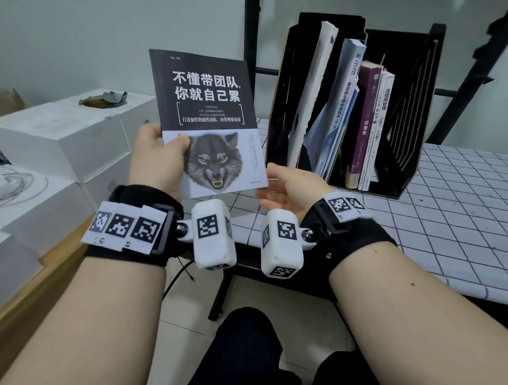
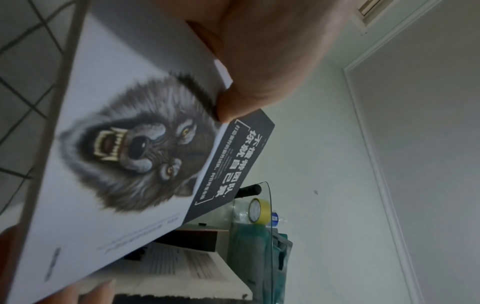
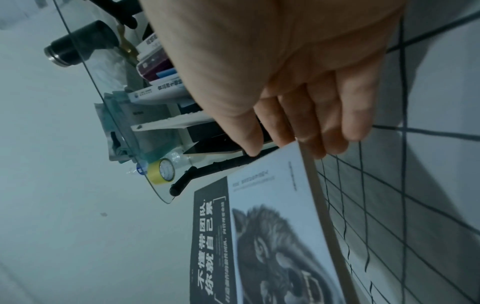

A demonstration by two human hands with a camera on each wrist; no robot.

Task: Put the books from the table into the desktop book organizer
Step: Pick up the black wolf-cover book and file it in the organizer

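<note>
The thin, flexible black-and-white wolf-cover paperback, judged light, is held aloft left of the black slotted organizer, pinched by the left hand at its left edge, with the right hand's straight fingers under its near-right corner.

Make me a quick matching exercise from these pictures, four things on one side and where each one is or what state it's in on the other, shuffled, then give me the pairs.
Things:
1. wolf book
2. purple book
3. white boxes
4. right hand

Places or states:
A. stacked to the left of the table
B. standing spine out in the black organizer
C. held up in the grip of the left hand
D. fingers at the wolf book's lower right corner

Pairs: 1-C, 2-B, 3-A, 4-D
</note>
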